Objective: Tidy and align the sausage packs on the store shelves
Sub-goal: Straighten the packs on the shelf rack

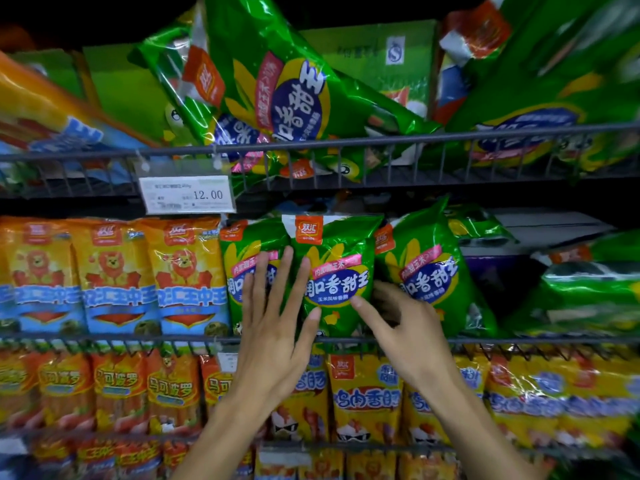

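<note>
Three green sausage packs stand upright on the middle shelf. My left hand lies flat with fingers spread on the seam between the left green pack and the middle green pack. My right hand curls around the middle pack's right edge, thumb on its front, fingers tucked between it and the right green pack. Above, a green pack leans tilted on the upper shelf behind the wire rail.
Orange packs stand in a row left of the green ones. Yellow packs fill the lower shelf. A price tag hangs from the upper rail. More green packs lie flat at the right, and a green carton stands at the top.
</note>
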A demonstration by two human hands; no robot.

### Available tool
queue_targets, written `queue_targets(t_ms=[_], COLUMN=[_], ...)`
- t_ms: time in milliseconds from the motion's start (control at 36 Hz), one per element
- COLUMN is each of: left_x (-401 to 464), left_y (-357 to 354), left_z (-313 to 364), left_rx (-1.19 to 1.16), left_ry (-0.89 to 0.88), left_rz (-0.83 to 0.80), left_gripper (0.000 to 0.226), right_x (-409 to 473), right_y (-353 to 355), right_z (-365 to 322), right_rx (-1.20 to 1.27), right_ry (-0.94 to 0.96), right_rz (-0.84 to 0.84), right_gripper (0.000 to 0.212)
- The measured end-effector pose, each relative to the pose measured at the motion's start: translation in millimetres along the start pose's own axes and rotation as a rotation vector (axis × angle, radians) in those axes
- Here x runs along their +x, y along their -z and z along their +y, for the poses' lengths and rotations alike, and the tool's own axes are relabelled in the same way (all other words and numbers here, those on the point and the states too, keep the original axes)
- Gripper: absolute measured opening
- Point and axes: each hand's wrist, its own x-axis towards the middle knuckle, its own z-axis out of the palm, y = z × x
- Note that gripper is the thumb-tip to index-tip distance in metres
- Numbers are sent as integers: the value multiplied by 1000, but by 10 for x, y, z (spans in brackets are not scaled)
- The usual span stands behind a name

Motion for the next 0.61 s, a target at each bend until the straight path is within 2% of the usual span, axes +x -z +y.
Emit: queue_targets(t_ms=[83, 167, 278, 444, 611], left_x=[-27, -65, -39, 40, 78], left_y=[36, 28, -58, -190, -202], left_z=[101, 236, 385, 493, 445], left_rx=[-96, -141, -135, -61, 32], left_ry=[22, -71, -196, -144, -145], left_rz=[37, 77, 52, -12, -26], left_gripper=[70, 68, 65, 73, 72], right_x=[-193, -393, -485, -413, -252], right_y=[172, 388, 596, 661, 658], right_z=[-39, 63, 192, 222, 287], right_rx=[149, 150, 70, -5, -77], right_ry=[59, 177, 178, 34, -72], right_rz=[93, 304, 464, 370, 259], right_gripper=[40, 34, 50, 76, 85])
